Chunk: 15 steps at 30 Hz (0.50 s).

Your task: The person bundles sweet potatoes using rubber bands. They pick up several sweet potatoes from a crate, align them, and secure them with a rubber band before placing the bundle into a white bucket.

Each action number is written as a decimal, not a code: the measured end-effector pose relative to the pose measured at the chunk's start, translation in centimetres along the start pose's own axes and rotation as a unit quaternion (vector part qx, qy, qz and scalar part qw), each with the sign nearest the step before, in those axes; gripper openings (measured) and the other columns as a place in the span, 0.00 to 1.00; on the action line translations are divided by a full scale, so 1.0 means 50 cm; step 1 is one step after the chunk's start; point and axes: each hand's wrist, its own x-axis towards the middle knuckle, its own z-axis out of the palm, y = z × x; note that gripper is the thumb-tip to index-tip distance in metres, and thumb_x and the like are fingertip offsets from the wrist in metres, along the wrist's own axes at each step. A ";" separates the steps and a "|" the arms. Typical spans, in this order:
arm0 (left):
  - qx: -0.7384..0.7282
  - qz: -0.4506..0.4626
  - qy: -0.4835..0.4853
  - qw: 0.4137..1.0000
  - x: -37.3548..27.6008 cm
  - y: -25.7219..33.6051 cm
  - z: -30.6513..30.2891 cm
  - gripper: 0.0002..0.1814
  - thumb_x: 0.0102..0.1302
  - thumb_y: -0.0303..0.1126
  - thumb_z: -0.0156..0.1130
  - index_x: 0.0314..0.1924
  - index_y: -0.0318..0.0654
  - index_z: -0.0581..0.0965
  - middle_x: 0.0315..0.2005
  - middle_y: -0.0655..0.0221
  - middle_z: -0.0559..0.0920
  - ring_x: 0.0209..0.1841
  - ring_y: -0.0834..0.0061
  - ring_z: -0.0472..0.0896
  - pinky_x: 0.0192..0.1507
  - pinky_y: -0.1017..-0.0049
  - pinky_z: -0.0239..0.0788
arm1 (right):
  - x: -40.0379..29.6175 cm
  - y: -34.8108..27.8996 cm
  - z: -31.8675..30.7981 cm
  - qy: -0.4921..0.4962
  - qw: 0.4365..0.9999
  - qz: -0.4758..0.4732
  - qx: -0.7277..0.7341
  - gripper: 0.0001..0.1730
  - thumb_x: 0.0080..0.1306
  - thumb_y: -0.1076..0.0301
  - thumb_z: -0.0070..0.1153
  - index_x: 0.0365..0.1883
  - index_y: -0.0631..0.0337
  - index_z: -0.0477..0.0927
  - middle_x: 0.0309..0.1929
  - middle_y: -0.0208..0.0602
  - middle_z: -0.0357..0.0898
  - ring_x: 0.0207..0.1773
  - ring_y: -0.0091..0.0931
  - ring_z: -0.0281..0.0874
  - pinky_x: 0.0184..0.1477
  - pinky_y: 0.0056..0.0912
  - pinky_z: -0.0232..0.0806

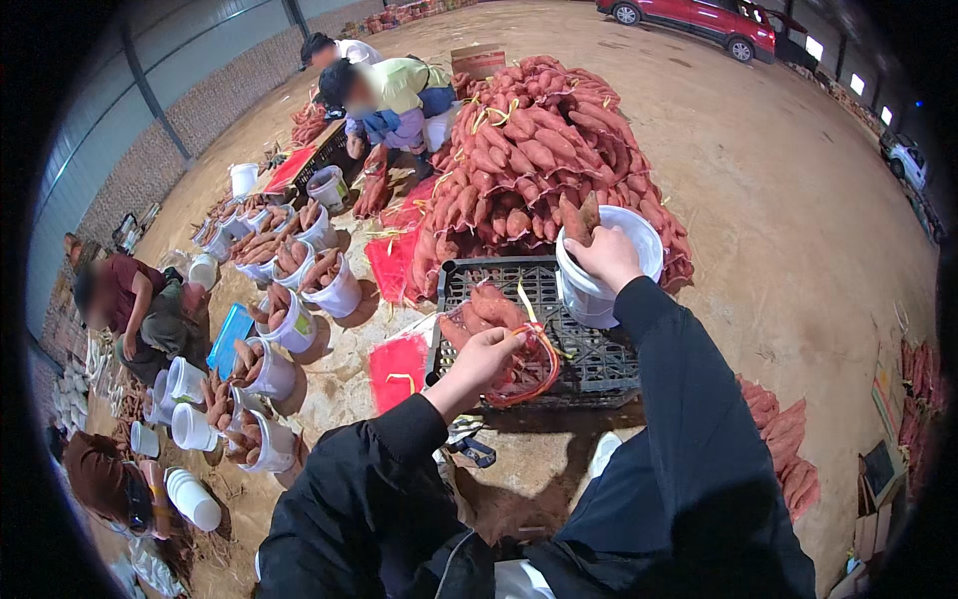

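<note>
My left hand (479, 363) pinches the orange-red rim of a red mesh bag (540, 374). Several sweet potatoes (490, 308) lie in or against that bag, on an upturned black plastic crate (599, 371); the mesh makes it hard to tell which are inside. In my right hand (608, 258) are two sweet potatoes (576, 221), held upright over the near-left rim of a white plastic bucket (591, 305). The bucket stands tilted on the crate's right side, and its visible inner wall is bare. A yellow tie strip (527, 301) rises beside the bag.
Beyond the crate rises a large pile of filled mesh bags (546, 150). Buckets of sweet potatoes (333, 288) stand in rows on the left, near a seated person (142, 307). Another person (397, 97) bends beside the pile. Flat red mesh bags (393, 371) lie left of the crate.
</note>
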 end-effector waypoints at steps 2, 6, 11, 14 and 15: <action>0.013 0.000 0.004 1.000 0.002 -0.002 -0.007 0.11 0.79 0.42 0.63 0.38 0.47 0.78 0.25 0.83 0.77 0.21 0.89 0.68 0.20 0.80 0.55 | 0.010 0.004 0.023 0.013 0.999 -0.047 -0.007 0.39 0.71 0.37 0.55 0.47 0.74 0.85 0.53 0.66 0.82 0.54 0.55 0.84 0.59 0.55 0.75; 0.007 0.011 -0.018 1.000 0.013 0.006 0.003 0.13 0.79 0.40 0.63 0.37 0.42 0.79 0.27 0.83 0.75 0.27 0.89 0.69 0.29 0.81 0.60 | 0.021 0.034 -0.001 0.138 0.986 -0.096 0.004 0.34 0.75 0.42 0.54 0.38 0.74 0.82 0.45 0.66 0.82 0.49 0.56 0.82 0.53 0.58 0.74; 0.054 0.021 -0.037 0.998 -0.010 0.013 -0.029 0.12 0.79 0.38 0.65 0.51 0.37 0.80 0.34 0.75 0.83 0.33 0.86 0.79 0.34 0.83 0.70 | -0.029 -0.027 -0.084 0.272 0.908 -0.117 0.296 0.35 0.81 0.41 0.48 0.41 0.72 0.78 0.41 0.65 0.81 0.44 0.57 0.80 0.49 0.56 0.72; 0.085 0.165 -0.005 0.983 0.016 0.036 -0.034 0.23 0.80 0.43 0.63 0.66 0.36 0.76 0.48 0.67 0.84 0.45 0.80 0.83 0.47 0.77 0.77 | -0.091 -0.033 -0.121 0.025 0.714 -0.068 0.696 0.35 0.84 0.39 0.42 0.56 0.67 0.79 0.51 0.46 0.86 0.56 0.38 0.85 0.57 0.43 0.74; 0.143 0.234 -0.016 0.962 0.020 0.049 -0.043 0.30 0.82 0.46 0.58 0.73 0.33 0.69 0.56 0.60 0.83 0.53 0.76 0.84 0.54 0.67 0.79 | -0.136 -0.057 -0.133 -0.055 0.639 -0.033 0.767 0.35 0.84 0.39 0.41 0.61 0.66 0.77 0.55 0.44 0.85 0.60 0.37 0.84 0.61 0.43 0.75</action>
